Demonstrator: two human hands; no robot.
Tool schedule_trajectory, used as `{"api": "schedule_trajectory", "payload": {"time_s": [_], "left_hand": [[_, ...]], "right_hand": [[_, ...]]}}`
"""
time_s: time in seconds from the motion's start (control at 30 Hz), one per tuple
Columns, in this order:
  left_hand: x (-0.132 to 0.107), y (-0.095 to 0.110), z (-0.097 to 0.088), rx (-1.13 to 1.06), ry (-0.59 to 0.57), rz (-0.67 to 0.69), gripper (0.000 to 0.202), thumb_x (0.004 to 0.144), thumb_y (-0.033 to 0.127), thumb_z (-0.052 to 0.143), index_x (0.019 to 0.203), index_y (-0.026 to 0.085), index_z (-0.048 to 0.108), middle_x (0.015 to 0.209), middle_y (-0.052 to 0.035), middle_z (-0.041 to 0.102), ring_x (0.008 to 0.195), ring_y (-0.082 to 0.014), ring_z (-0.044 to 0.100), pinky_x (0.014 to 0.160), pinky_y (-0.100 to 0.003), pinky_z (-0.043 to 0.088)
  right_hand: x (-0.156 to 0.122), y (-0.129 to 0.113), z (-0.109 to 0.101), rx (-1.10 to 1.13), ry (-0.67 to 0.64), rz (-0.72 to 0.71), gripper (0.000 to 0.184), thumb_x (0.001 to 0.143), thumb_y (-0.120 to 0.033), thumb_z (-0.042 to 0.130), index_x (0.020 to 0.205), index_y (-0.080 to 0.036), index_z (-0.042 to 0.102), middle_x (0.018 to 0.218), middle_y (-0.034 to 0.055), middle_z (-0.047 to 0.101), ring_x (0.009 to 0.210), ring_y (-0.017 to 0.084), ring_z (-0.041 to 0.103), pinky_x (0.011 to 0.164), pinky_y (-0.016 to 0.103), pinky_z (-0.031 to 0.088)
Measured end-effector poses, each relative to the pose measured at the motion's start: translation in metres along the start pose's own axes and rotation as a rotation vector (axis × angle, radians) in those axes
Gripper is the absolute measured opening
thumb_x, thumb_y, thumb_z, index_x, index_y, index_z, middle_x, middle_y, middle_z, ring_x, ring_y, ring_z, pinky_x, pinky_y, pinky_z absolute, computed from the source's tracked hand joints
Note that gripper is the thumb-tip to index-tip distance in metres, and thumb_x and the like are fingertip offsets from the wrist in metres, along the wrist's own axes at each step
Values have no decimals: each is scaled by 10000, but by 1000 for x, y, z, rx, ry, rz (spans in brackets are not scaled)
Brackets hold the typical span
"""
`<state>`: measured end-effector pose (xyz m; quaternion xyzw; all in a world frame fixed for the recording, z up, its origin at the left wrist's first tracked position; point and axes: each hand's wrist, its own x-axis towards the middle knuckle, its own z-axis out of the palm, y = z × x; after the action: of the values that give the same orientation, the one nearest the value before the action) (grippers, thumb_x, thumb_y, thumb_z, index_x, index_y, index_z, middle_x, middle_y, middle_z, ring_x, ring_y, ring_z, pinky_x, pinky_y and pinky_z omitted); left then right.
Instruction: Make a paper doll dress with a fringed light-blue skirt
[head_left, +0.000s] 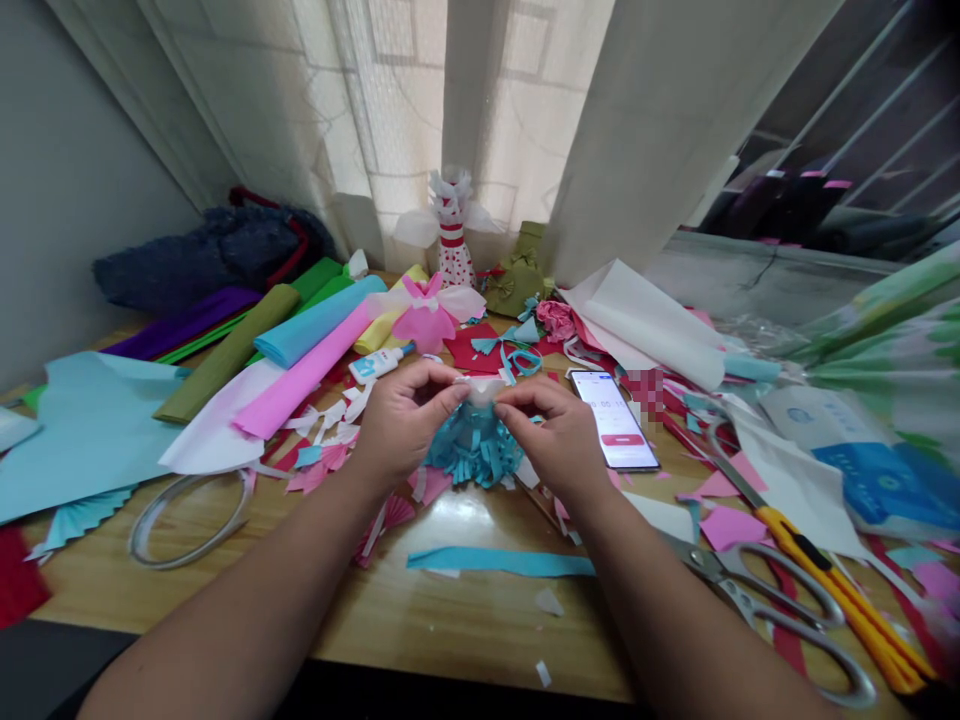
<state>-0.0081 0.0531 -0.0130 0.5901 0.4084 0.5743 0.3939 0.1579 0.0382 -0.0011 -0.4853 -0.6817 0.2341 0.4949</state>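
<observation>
My left hand [405, 425] and my right hand [551, 432] pinch opposite sides of a small paper dress [474, 448] above the wooden table [420, 610]. The dress has a fringed turquoise skirt and a pale top, partly hidden by my fingers. A white glue bottle [379, 365] lies just beyond my left hand. A smartphone [613, 420] with a lit screen lies to the right of my right hand. A turquoise paper strip [499, 562] lies on the table below both hands.
Rolls of crepe paper [300, 365] and scraps crowd the table. Finished paper dresses [431, 312] stand at the back by a curtain [375, 120]. Steel scissors [757, 600] and a yellow utility knife [840, 600] lie at the right.
</observation>
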Motion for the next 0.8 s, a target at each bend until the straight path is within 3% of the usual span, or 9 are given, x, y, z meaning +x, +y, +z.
{"api": "schedule_trajectory", "payload": {"time_s": [0.2,0.4,0.57,0.8], "left_hand": [[0,-4,0,-42,-20,24,95,738,254,699,771,183,645,752,11,620,708,-117,567,664,-220,454],[1,-4,-10,137,-172,35,302,671,295,756,918,177,629,868,-41,642,819,-177,590,740,-289,466],[3,-1,-15,326,-182,96,171,717,298,711,812,167,656,819,-52,665,783,-188,595,739,-316,453],[2,0,-12,371,-164,199,102,750,267,679,777,169,684,822,-61,686,806,-190,623,763,-316,466]], "right_hand": [[0,0,1,-9,-1,-10,102,717,-118,606,669,-190,660,694,14,640,668,151,582,606,266,442],[0,0,1,-25,14,-15,91,724,-119,608,685,-181,663,690,16,635,656,145,571,596,258,435],[-1,0,1,-19,13,-23,96,724,-108,613,689,-177,671,709,25,647,673,149,585,615,264,449],[-3,2,-1,-30,15,-27,101,726,-121,623,723,-196,692,725,17,664,700,159,608,643,276,468]]}}
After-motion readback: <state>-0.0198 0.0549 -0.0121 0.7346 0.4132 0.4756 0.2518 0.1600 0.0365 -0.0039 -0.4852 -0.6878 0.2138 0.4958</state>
